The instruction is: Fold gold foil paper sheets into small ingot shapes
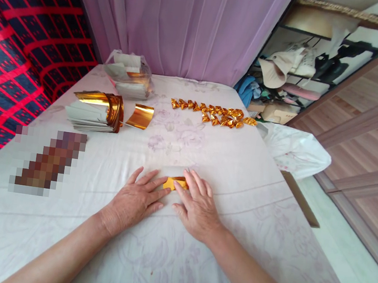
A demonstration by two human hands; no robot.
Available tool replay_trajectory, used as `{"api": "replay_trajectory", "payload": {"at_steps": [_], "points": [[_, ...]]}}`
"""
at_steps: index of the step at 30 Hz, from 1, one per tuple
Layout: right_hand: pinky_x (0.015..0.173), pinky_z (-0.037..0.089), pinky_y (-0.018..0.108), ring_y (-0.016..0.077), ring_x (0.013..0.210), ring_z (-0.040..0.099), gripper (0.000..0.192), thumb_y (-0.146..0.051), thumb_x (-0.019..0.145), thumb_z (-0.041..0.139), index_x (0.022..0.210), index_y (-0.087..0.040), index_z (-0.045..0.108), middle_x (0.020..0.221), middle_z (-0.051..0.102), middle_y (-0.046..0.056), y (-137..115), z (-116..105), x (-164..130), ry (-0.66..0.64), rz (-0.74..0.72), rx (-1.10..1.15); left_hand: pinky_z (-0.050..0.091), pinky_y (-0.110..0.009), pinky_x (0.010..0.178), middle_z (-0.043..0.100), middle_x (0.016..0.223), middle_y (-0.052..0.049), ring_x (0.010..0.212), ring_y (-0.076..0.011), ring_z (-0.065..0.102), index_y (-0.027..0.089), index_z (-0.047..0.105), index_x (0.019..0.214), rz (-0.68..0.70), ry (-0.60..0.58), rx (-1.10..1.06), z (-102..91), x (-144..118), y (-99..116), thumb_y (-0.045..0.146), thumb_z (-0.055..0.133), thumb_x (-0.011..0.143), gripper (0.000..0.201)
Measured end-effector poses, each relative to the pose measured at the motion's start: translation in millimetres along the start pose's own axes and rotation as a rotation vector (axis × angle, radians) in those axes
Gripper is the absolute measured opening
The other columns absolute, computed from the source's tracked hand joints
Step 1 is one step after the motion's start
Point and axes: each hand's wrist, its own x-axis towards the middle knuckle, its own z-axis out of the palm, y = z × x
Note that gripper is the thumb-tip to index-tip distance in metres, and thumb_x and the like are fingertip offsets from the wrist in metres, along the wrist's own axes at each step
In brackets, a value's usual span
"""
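Note:
A small piece of gold foil paper (pixel 173 184) lies flat on the white flowered cloth (pixel 209 149) near the table's front. My left hand (pixel 137 197) rests palm down with its fingertips on the paper's left end. My right hand (pixel 194 201) presses the paper's right end with its fingers spread. Most of the paper is hidden under the fingers. Farther back, a row of several folded gold pieces (pixel 214 113) lies across the cloth.
A stack of gold-and-white sheets (pixel 95 110) sits at the back left, with one curled gold sheet (pixel 139 116) beside it. A clear plastic bag of sheets (pixel 129 77) stands behind them. A white plastic bag (pixel 296 149) hangs off the right edge. A purple curtain hangs behind the table.

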Motion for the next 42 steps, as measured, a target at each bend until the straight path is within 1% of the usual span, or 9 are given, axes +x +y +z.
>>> {"api": "replay_trajectory", "payload": {"at_steps": [6,15,19,22,24,26,30,34,42], "points": [[0.111,0.025,0.061,0.0357,0.146,0.022,0.058,-0.045,0.091,0.059,0.144,-0.029,0.046,0.158,0.029,0.015,0.8,6.4,-1.8,-0.121,0.072,-0.062,0.01,-0.056,0.118,0.057,0.141,0.0,0.137,-0.0279,0.042,0.035,0.059,0.132,-0.015,0.018,-0.009,0.6,0.1,1.0,0.047,0.043,0.099,0.038],[0.109,0.028,0.063,0.0387,0.143,0.027,0.058,-0.044,0.092,0.055,0.145,-0.02,0.046,0.156,0.031,0.02,22.0,5.8,-10.4,-0.067,0.223,-0.169,0.008,-0.055,0.119,0.06,0.138,0.002,0.135,-0.0263,0.045,0.036,0.062,0.127,-0.004,0.038,-0.026,0.2,1.6,-0.4,0.047,0.046,0.098,0.036],[0.106,0.034,0.061,0.0389,0.14,0.032,0.056,-0.037,0.09,0.057,0.141,-0.015,0.049,0.153,0.035,0.022,13.2,-2.5,-5.6,0.065,0.209,-0.146,0.01,-0.055,0.119,0.061,0.136,0.001,0.133,-0.0269,0.046,0.036,0.063,0.126,-0.021,0.045,-0.028,0.8,2.2,1.1,0.045,0.049,0.097,0.034],[0.1,0.046,0.049,0.0294,0.123,0.052,0.037,-0.02,0.092,0.05,0.127,-0.019,0.061,0.136,0.055,0.016,0.6,-9.0,2.0,0.154,0.103,-0.028,0.016,-0.056,0.118,0.06,0.137,0.0,0.132,-0.0279,0.048,0.035,0.063,0.126,-0.036,0.048,-0.029,1.3,2.4,3.7,0.042,0.051,0.096,0.033],[0.094,0.052,0.039,0.0227,0.108,0.06,0.031,-0.013,0.09,0.05,0.113,-0.023,0.069,0.121,0.064,0.01,-6.7,-9.4,8.3,0.104,-0.014,0.09,0.02,-0.057,0.116,0.061,0.136,-0.001,0.131,-0.0286,0.049,0.034,0.062,0.127,-0.041,0.046,-0.022,0.7,3.2,5.0,0.039,0.052,0.096,0.033],[0.092,0.053,0.036,0.0205,0.104,0.061,0.03,-0.009,0.087,0.053,0.107,-0.022,0.07,0.115,0.066,0.008,-10.6,-6.6,14.4,0.068,-0.043,0.158,0.023,-0.057,0.115,0.062,0.134,-0.002,0.129,-0.0288,0.051,0.033,0.061,0.128,-0.04,0.042,-0.018,-0.7,4.7,5.1,0.034,0.052,0.096,0.033],[0.091,0.053,0.037,0.0207,0.101,0.062,0.027,-0.008,0.084,0.059,0.105,-0.02,0.069,0.11,0.068,0.007,-9.8,1.6,22.1,0.041,0.018,0.197,0.027,-0.057,0.112,0.066,0.129,-0.001,0.125,-0.0283,0.055,0.031,0.058,0.13,-0.024,0.023,-0.054,-5.2,9.8,0.9,0.026,0.052,0.096,0.035],[0.087,0.053,0.036,0.021,0.097,0.062,0.019,-0.013,0.085,0.063,0.101,-0.021,0.07,0.106,0.068,0.006,-9.2,5.9,23.0,0.063,0.066,0.193,0.03,-0.056,0.11,0.071,0.12,-0.001,0.119,-0.0267,0.059,0.027,0.062,0.121,-0.05,0.019,-0.115,-9.1,16.0,-4.7,0.025,0.053,0.095,0.028],[0.083,0.052,0.035,0.0202,0.092,0.06,0.013,-0.019,0.091,0.061,0.101,-0.02,0.07,0.099,0.068,0.006,-10.4,9.0,24.0,0.136,-0.004,0.171,0.03,-0.05,0.108,0.075,0.105,0.001,0.103,-0.022,0.064,0.027,0.07,0.1,-0.022,0.166,-0.093,-6.6,24.2,-5.3,0.033,0.056,0.096,0.016]]}}
